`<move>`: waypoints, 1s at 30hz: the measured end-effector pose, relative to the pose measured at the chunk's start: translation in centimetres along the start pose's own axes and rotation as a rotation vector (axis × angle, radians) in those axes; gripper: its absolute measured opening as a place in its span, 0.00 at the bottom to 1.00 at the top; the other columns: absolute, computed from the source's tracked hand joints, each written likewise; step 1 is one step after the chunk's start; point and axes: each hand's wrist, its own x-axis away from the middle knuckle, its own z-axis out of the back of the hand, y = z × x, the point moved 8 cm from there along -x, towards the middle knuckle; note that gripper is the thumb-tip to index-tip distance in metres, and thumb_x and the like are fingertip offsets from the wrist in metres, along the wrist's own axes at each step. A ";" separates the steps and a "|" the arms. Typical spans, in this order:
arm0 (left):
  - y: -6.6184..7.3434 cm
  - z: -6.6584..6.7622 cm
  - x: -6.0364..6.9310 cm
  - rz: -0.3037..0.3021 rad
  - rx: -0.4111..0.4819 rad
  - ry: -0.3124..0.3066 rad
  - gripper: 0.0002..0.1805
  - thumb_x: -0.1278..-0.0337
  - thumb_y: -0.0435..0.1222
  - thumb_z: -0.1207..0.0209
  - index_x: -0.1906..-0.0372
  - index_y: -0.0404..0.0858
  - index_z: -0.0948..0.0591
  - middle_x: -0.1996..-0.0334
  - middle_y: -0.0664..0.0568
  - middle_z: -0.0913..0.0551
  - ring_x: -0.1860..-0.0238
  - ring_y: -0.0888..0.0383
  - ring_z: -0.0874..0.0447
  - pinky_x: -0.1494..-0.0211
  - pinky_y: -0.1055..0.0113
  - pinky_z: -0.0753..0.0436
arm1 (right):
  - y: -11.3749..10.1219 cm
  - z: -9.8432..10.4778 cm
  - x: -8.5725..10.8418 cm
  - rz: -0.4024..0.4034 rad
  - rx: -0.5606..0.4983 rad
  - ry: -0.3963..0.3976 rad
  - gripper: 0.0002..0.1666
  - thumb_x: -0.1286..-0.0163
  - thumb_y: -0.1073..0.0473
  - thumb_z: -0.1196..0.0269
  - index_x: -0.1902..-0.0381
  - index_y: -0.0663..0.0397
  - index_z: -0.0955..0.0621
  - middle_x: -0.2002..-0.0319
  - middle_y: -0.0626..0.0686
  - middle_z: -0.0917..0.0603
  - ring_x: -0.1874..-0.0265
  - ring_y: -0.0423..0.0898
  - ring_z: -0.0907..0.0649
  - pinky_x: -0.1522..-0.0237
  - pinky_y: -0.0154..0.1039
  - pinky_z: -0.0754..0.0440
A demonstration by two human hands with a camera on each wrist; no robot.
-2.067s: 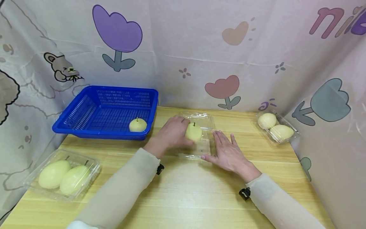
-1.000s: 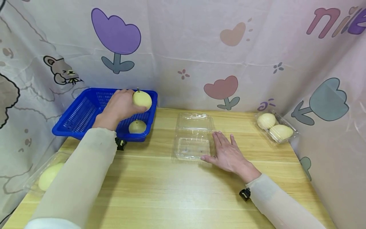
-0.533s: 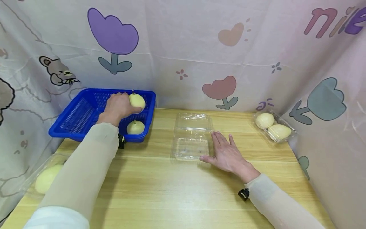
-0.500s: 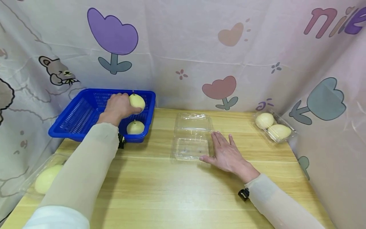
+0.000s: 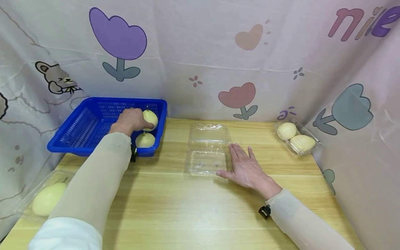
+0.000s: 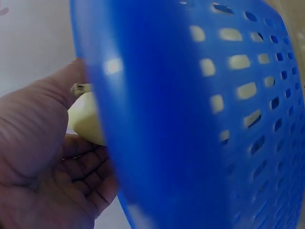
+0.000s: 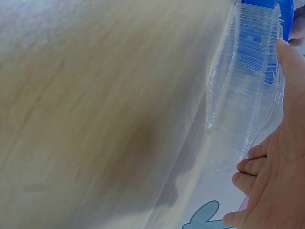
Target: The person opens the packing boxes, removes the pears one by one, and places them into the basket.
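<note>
In the head view my left hand [image 5: 132, 120] grips a pale yellow pear [image 5: 150, 120] inside the right part of the blue basket [image 5: 56, 147]. Just in front of it, a second pear [image 5: 145, 140] lies in the basket. The left wrist view has the left hand [image 6: 52, 152] around a pear [image 6: 88, 119], partly hidden by the basket rim [image 6: 143, 114]. My right hand [image 5: 247, 170] rests with straight fingers at the right edge of an open, empty clear container [image 5: 207, 161]. From the right wrist, the hand [image 7: 276, 176] touches that container's side [image 7: 245, 71].
A closed clear box [image 5: 294, 152] with two pears stands at the back right. At the front left, another clear box [image 5: 26, 205] holding a pear is partly hidden by the left sleeve. A patterned curtain [image 5: 184, 41] hangs behind the wooden table [image 5: 187, 215].
The left hand first carried a pear from over the container to the basket, then lowered it inside, behind the other pear. The right hand has stayed at the container. The view has shifted slightly.
</note>
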 end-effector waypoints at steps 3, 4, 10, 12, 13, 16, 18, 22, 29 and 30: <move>-0.1 -0.4 0.0 0.008 0.006 -0.025 0.36 0.38 0.57 0.33 0.49 0.25 0.20 0.52 0.31 0.17 0.52 0.36 0.21 0.48 0.40 0.18 | -0.1 0.0 0.0 0.001 -0.006 -0.005 0.76 0.37 0.08 0.58 0.15 0.64 0.50 0.16 0.65 0.47 0.16 0.60 0.44 0.17 0.68 0.57; -0.1 -0.5 0.0 0.010 0.006 -0.030 0.35 0.38 0.57 0.33 0.50 0.25 0.19 0.53 0.32 0.17 0.53 0.37 0.21 0.49 0.41 0.18 | -0.1 0.0 0.0 0.001 -0.006 -0.006 0.75 0.36 0.08 0.58 0.15 0.64 0.50 0.16 0.65 0.47 0.16 0.60 0.44 0.17 0.68 0.58; -0.2 -0.9 0.2 0.027 0.019 -0.068 0.35 0.38 0.58 0.33 0.50 0.27 0.19 0.54 0.34 0.18 0.55 0.39 0.21 0.52 0.43 0.18 | -0.1 0.1 -0.1 0.002 0.001 -0.006 0.75 0.36 0.08 0.59 0.15 0.64 0.50 0.16 0.65 0.46 0.16 0.60 0.44 0.17 0.68 0.57; -0.1 -1.1 0.2 0.028 0.020 -0.078 0.35 0.38 0.58 0.33 0.49 0.27 0.20 0.53 0.34 0.18 0.54 0.39 0.22 0.51 0.43 0.18 | -0.1 0.1 -0.1 0.002 0.002 -0.003 0.75 0.36 0.08 0.59 0.15 0.64 0.50 0.16 0.65 0.46 0.17 0.60 0.44 0.17 0.68 0.57; -0.1 -1.1 0.2 0.026 0.018 -0.080 0.36 0.38 0.57 0.33 0.49 0.26 0.21 0.53 0.34 0.19 0.54 0.39 0.21 0.50 0.43 0.18 | 0.0 0.1 -0.1 0.002 0.002 -0.001 0.75 0.36 0.08 0.59 0.15 0.64 0.50 0.16 0.65 0.46 0.17 0.60 0.44 0.17 0.68 0.57; 0.1 -1.3 0.1 0.024 0.016 -0.086 0.37 0.38 0.57 0.33 0.47 0.25 0.22 0.51 0.33 0.19 0.53 0.38 0.21 0.48 0.41 0.17 | 0.0 0.2 -0.2 0.001 0.004 0.002 0.75 0.36 0.08 0.59 0.15 0.64 0.50 0.16 0.65 0.46 0.17 0.60 0.44 0.17 0.68 0.56; 0.0 -1.4 0.0 0.028 0.018 -0.092 0.37 0.39 0.56 0.32 0.45 0.25 0.22 0.50 0.32 0.19 0.52 0.38 0.21 0.46 0.40 0.17 | 0.1 0.2 -0.2 0.001 0.005 0.004 0.75 0.36 0.08 0.60 0.15 0.64 0.50 0.16 0.65 0.46 0.17 0.60 0.43 0.18 0.69 0.56; -0.1 -1.8 -0.1 0.036 0.015 -0.107 0.37 0.39 0.56 0.32 0.45 0.25 0.22 0.48 0.31 0.18 0.50 0.37 0.21 0.44 0.39 0.17 | 0.1 0.1 -0.2 0.001 0.010 0.005 0.75 0.36 0.08 0.60 0.15 0.64 0.50 0.16 0.65 0.46 0.17 0.60 0.43 0.17 0.68 0.56; -0.4 -2.3 -0.1 0.068 0.027 -0.145 0.36 0.40 0.56 0.31 0.48 0.27 0.20 0.49 0.31 0.18 0.51 0.38 0.20 0.47 0.41 0.16 | 0.1 0.0 -0.2 -0.002 0.011 0.006 0.75 0.36 0.09 0.58 0.16 0.64 0.49 0.16 0.65 0.45 0.17 0.60 0.43 0.17 0.68 0.55; -0.5 -2.4 -0.1 0.071 0.030 -0.149 0.35 0.40 0.56 0.30 0.48 0.27 0.20 0.49 0.31 0.18 0.51 0.38 0.20 0.48 0.41 0.16 | 0.1 0.0 -0.2 -0.002 0.011 0.006 0.75 0.36 0.09 0.58 0.16 0.64 0.49 0.16 0.65 0.45 0.17 0.60 0.43 0.18 0.68 0.55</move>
